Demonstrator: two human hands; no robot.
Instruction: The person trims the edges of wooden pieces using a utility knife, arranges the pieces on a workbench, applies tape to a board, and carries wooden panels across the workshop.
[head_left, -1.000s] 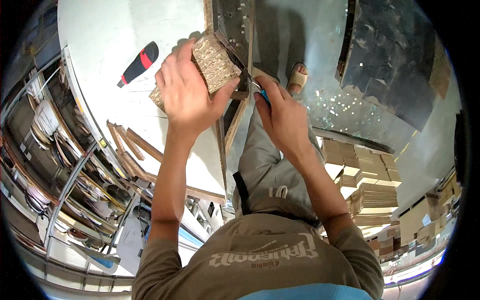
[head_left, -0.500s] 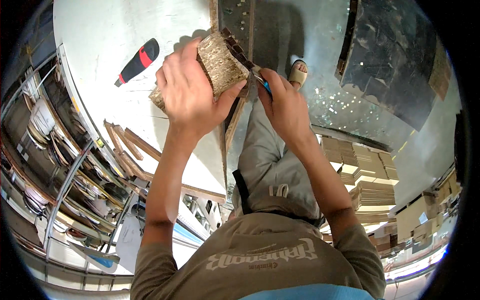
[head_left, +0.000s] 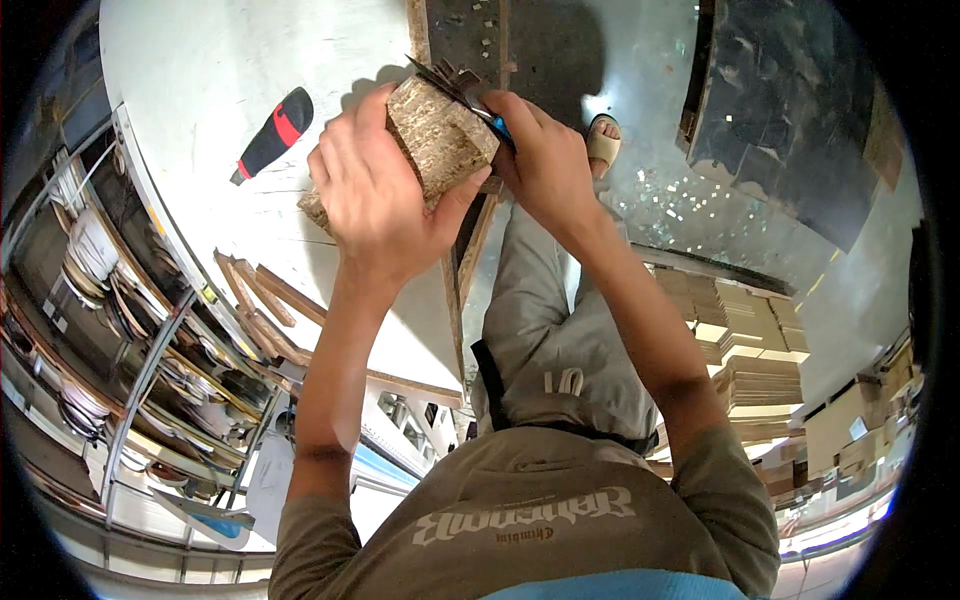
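My left hand (head_left: 372, 190) is wrapped over a stack of small particleboard pieces (head_left: 440, 135), thumb on the near side and fingers on the far left. Dark brown strips (head_left: 462, 76) stick out along the stack's right-hand edge. Closed around a knife is my right hand (head_left: 548, 165). The knife's long dark blade (head_left: 440, 80) lies along that edge, pointing up and left, and a bit of blue (head_left: 500, 126) shows at its handle. My fingers hide most of the handle. Left of the stack, a black and red tool handle (head_left: 275, 135) lies on the white worktable (head_left: 200, 60).
Wooden strips (head_left: 262, 300) lie near the table's left edge. Shelves with rolls of edging (head_left: 90, 250) stand at left. Stacked cardboard (head_left: 755, 345) is on the right, and a dark sheet (head_left: 800, 120) lies beyond it. Small pale scraps (head_left: 680, 205) litter the floor.
My right hand has moved up and left along the stack's edge. The knife's blade now reaches past the far corner. My left hand keeps its hold with little movement.
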